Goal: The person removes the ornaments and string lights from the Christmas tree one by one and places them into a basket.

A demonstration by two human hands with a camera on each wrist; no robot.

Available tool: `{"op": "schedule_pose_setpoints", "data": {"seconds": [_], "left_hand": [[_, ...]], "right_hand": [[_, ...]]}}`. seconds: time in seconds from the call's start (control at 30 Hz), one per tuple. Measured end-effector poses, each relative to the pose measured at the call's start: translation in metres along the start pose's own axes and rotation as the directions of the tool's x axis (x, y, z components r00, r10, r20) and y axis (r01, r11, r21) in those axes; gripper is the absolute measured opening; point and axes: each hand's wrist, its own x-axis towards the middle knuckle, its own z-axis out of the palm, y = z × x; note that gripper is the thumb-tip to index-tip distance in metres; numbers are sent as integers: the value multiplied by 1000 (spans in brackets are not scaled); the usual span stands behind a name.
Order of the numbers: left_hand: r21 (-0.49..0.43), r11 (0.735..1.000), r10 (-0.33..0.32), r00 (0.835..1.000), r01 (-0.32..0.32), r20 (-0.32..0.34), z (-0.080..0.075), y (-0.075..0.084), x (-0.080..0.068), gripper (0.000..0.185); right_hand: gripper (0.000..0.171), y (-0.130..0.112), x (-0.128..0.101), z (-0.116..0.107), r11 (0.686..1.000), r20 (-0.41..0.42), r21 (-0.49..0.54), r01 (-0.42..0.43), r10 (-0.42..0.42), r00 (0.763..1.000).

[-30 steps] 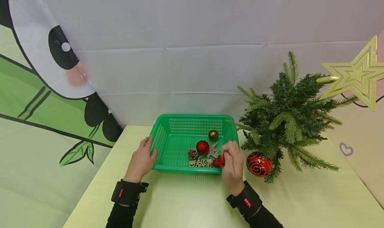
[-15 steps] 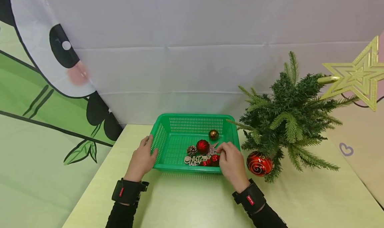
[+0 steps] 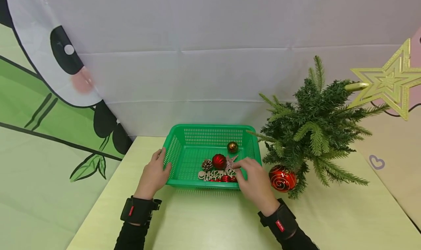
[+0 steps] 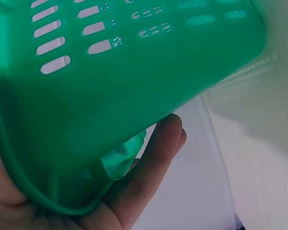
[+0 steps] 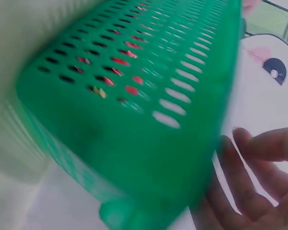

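On the pale green table (image 3: 204, 220), close to the white backdrop, sits a green basket (image 3: 184, 158) with slotted walls, and both hands are at its near corners. The left hand (image 3: 152, 175) rests against the basket's left wall, its thumb hooked over the rim and its fingers lying along the outside; in the left wrist view the fingers (image 4: 156, 158) reach under the curved green corner (image 4: 125, 96), loosely bent and pressed to the plastic. The right hand (image 3: 254, 180) is at the near right corner, fingers spread and fairly straight, reaching over the rim toward the ornaments inside. It holds nothing that can be seen; in the right wrist view its fingers (image 5: 259, 163) are relaxed and apart, just beside the basket's outer wall (image 5: 134, 110), which is blurred.

Inside the basket lie a ribbed red ball (image 3: 218, 161), a small gold ball (image 3: 232, 147) farther back, a pine cone (image 3: 207, 165) to the left of the red ball, a glittery star (image 3: 231, 161) to its right, and a wooden word cutout (image 3: 213, 175) along the near wall. A smaller red ornament (image 3: 226, 178) lies by the cutout, just beside the right fingertips, though whether they touch it cannot be told.

Right of the basket stands a small artificial tree (image 3: 312, 129), leaning, with a gold star topper (image 3: 388, 80) and a red swirl-patterned ball (image 3: 282, 178) hanging low on it.
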Motion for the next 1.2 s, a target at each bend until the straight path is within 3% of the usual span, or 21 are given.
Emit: {"op": "schedule_pose_setpoints", "data": {"seconds": [0.2,0.33,0.4,0.47,0.57,0.63,0.77,0.87,1.03,1.1,1.2], "left_hand": [[-1,1000,2,1000,-1,13,-2,-1,0,66],[2,1000,19,1000,-20,17,-3,-3,7,66],[6,1000,29,999,-29,17,-3,-4,10,65],[10,999,37,999,-37,24,-4,-5,14,65],[12,999,44,998,-45,39,-4,-6,18,65],[10,999,47,998,-47,47,-4,-6,21,65],[2,999,51,998,-51,41,-5,-5,24,65],[0,999,54,998,-54,34,-5,-5,24,65],[0,998,56,997,-56,46,-4,-6,24,66],[-1,998,58,997,-58,47,-5,-6,24,65],[-7,998,61,997,-61,43,-7,-4,22,65]], "right_hand": [[18,4,-13,-35,994,-124,-12,109,-109,986],[13,15,-22,-67,995,-168,-66,72,-82,982],[9,17,-24,-88,993,-123,-114,-10,-4,992],[7,18,-25,-109,979,-21,-175,-106,104,994],[10,19,-27,-136,946,153,-273,-176,223,963],[13,22,-27,-149,948,252,-268,-172,241,937],[12,30,-28,-167,977,389,-148,-153,200,899],[12,35,-30,-174,979,431,-124,-164,202,879],[16,30,-38,-181,985,472,-122,-123,167,866],[17,30,-39,-184,987,470,-123,-100,146,871],[18,32,-36,-183,972,409,-196,-131,202,890]]}}
